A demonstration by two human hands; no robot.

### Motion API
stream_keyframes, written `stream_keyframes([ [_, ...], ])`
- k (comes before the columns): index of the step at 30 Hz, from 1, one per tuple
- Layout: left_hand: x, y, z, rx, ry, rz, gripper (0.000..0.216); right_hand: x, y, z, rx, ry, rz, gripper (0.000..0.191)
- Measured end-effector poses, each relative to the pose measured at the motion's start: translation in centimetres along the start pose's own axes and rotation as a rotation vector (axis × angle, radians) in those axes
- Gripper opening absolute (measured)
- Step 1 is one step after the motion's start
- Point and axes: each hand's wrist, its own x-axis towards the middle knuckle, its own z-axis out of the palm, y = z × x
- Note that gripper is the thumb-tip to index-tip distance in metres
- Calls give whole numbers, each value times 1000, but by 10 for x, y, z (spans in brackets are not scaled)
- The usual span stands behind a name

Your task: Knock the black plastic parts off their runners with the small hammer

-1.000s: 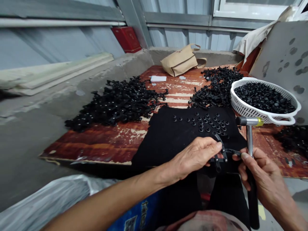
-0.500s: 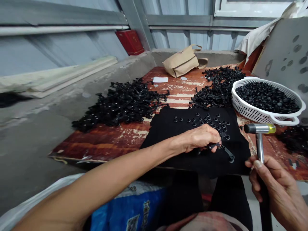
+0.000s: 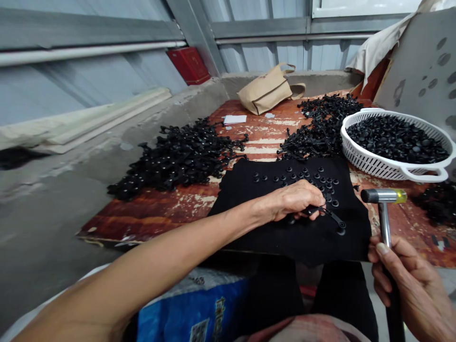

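Note:
My left hand (image 3: 301,198) is closed on a small black link-shaped plastic part (image 3: 335,218) above a black cloth (image 3: 285,240). The part's ringed outer end rests over a round black piece at the cloth's right side. Several round black caps (image 3: 322,180) stand on the cloth just beyond my fingers. At the right, my right hand (image 3: 406,268) grips the dark handle of a small mallet (image 3: 384,195), held upright beside the cloth. Its head has one black face and one yellow face, and it touches nothing.
A heap of black link parts (image 3: 185,156) lies on the left of the worn red table (image 3: 142,209), and another heap (image 3: 320,128) behind the cloth. A white basket (image 3: 377,166) of black round pieces stands at the right. A beige bag (image 3: 267,90) sits at the back.
The view has shifted slightly. My left hand stays closed on the link part in nearly the same place, and the mallet remains raised at the right.

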Motion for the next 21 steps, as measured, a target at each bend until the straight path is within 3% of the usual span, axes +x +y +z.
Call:
stream_keyframes([
  [21,1,4,1,4,6,-63,21,1,-3,6,-18,16,-3,29],
])
